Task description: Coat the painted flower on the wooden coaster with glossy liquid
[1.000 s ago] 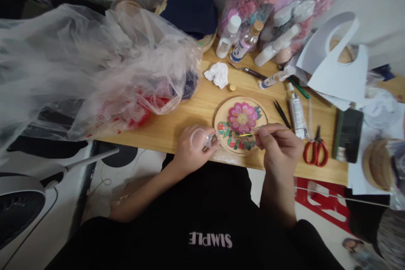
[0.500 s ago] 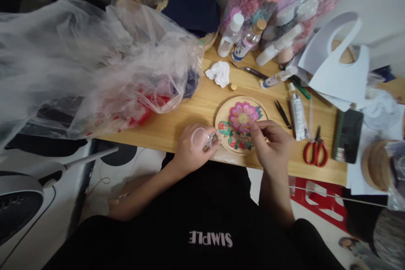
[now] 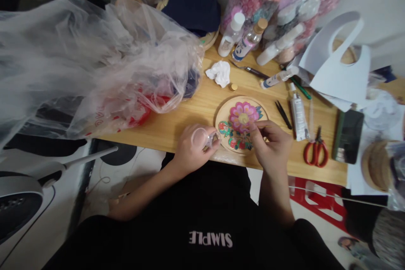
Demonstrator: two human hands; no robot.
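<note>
The right hand (image 3: pixel 271 145) has slid onto the disc (image 3: pixel 241 123), fingers pinched, hiding any tool; the left hand (image 3: pixel 193 148) grips a clear cup (image 3: pixel 202 137) beside it.

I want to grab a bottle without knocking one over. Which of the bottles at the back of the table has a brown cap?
The clear bottle with the pink and blue label. The bottle to its left has a white cap.
</note>
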